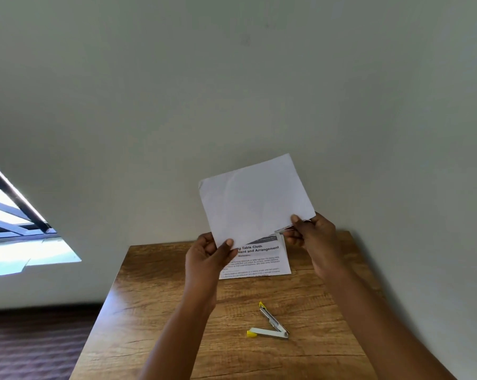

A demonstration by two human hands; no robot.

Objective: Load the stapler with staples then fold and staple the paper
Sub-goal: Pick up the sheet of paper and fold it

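Observation:
I hold a white folded paper [255, 200] up in the air above the far end of the wooden table [160, 319]. My left hand [208, 255] pinches its lower left corner with the thumb in front. At the lower right corner my right hand [310, 233] pinches the paper's edge. The blank side faces me. A small white and yellow stapler [271, 323] lies swung open in a V on the table, nearer to me, between my forearms and apart from both hands.
A printed sheet [262, 261] with a bold heading lies flat at the table's far edge, partly hidden by the held paper. A plain wall rises right behind the table. A window [15, 229] is at the left, with dark floor below it.

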